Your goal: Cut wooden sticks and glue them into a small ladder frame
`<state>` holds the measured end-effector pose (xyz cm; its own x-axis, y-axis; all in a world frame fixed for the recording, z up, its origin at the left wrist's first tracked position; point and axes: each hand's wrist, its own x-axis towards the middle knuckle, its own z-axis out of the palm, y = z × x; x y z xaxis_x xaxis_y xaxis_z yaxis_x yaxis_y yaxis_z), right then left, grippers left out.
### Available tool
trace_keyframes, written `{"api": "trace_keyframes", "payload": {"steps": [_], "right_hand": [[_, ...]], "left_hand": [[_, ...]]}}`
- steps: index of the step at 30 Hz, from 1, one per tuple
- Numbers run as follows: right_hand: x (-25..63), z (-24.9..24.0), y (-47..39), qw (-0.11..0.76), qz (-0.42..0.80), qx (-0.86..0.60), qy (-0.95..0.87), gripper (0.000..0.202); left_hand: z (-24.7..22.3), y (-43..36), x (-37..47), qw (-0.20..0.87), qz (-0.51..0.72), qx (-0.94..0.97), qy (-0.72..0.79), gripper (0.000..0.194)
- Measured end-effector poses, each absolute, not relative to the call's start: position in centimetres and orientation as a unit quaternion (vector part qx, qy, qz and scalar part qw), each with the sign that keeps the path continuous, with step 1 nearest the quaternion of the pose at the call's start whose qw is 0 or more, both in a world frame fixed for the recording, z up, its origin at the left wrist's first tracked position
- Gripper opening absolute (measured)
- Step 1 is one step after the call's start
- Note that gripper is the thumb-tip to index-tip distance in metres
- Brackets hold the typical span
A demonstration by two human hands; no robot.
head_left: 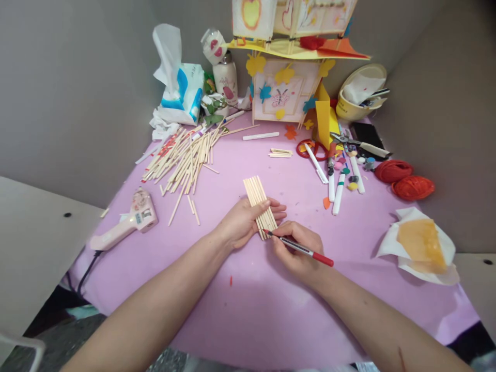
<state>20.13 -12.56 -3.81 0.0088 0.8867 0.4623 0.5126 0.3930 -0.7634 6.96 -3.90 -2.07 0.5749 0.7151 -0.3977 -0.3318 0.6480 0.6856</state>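
My left hand (242, 223) holds a flat row of several pale wooden sticks (256, 192), thumb across the top and fingers beneath. The sticks lie side by side and slant toward me. In my right hand (300, 250) is a red pen (321, 258) with a silver barrel, gripped near its point. The red tip meets the lower end of the sticks, or hovers just over it; I cannot tell which. Both hands are above the middle of the pink-covered table (251, 310).
Loose sticks (194, 155) are heaped back left, near a pink glue gun (132, 219) with a cord. A decorated stick house (284, 93) stands at the back. Right are markers (339, 194), pliers (360, 144), red yarn (413, 188) and an orange sheet on white paper (422, 245).
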Motion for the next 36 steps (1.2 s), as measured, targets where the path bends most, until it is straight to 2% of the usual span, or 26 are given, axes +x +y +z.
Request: {"api": "trace_keyframes", "payload": {"steps": [36], "right_hand": [[20.02, -4.30, -12.47, 0.478, 0.189, -0.529, -0.675, 0.005]], "left_hand": [[-1.59, -3.99, 7.05, 0.832, 0.309, 0.289, 0.358, 0.012]]}}
